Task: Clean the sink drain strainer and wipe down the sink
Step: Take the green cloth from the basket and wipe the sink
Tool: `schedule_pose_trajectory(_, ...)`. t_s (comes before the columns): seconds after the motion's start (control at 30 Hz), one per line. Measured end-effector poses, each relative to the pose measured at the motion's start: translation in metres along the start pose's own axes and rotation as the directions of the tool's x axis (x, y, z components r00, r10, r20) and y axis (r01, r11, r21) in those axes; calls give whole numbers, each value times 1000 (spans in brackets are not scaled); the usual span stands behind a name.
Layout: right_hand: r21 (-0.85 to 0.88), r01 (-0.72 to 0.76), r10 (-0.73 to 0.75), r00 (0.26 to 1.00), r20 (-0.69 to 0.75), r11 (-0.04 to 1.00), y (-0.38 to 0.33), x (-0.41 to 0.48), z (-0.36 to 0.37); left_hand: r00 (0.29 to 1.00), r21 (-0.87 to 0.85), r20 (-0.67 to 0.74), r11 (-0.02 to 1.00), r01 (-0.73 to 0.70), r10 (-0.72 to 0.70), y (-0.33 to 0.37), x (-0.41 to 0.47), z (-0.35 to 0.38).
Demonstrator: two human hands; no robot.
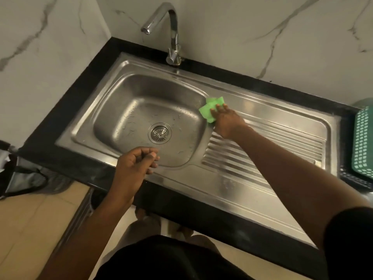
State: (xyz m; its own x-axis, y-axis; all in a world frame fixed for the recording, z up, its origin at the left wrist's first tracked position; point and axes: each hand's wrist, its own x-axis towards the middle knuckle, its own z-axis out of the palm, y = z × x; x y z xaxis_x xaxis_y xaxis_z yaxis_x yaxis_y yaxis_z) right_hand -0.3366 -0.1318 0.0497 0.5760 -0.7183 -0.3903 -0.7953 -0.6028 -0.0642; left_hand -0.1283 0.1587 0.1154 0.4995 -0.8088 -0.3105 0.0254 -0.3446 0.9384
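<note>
Far left, past the left end of the black counter (66, 110), there's some dark bag thing (22, 178) down by the floor; can't make out what it is. The steel sink (96, 77) is set into the counter, with the basin on its left half. The left hand (135, 164) hangs over the basin's near rim with its fingers loosely curled, and I don't see anything in it. The drain strainer (160, 132) is seated in the drain hole in the middle of the basin floor, just beyond that hand, with a few water drops scattered around it. The chrome faucet (171, 31) stands at the back edge of the sink, spout curving left over the basin. The green cloth (210, 110) lies crumpled on the basin's right rim, at the far end of the strip between basin and drainboard. The right hand (226, 120) is pressing down on it with fingers stretched out fairly flat, not balled around it. The ribbed drainboard (262, 150) fills the sink's right half, under that forearm. A green perforated basket (363, 142) sits on the counter's right end, cut off by the frame edge.
</note>
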Motion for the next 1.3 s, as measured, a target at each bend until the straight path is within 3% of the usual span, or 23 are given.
schedule_pose_trajectory(0.13, 13, 50, -50, 999, 16, 999, -12, -15, 15, 999, -9, -32, 1000, 27, -27, -8, 6, -20)
schedule_pose_trajectory(0.33, 304, 207, -175, 976, -128, 930, -99, -147, 76, 998, -42, -51, 999, 26, -28, -8, 28, -54)
schedule_pose_trajectory(0.53, 417, 264, -264, 963, -59, 869, -127, -194, 87, 999, -31, -37, 999, 13, -15, -5, 48, -89)
schedule_pose_trajectory(0.67, 462, 341, -371, 928, -28, 819, -148, -178, 74, 999, -42, -44, 999, 20, -22, -6, 57, -107)
schedule_pose_trajectory(0.77, 399, 420, -444, 895, -35, 815, -189, -151, 66, 997, -67, -66, 997, 23, -28, -7, 61, -124)
schedule_pose_trajectory(1.1, 372, 492, -527, 850, -10, 787, -335, -25, 19, 981, -45, -185, 998, 45, -52, -8, 71, -172)
schedule_pose_trajectory(1.3, 450, 492, -555, 832, 9, 746, -327, -17, 9, 977, -50, -209, 998, 25, -35, 7, 78, -188)
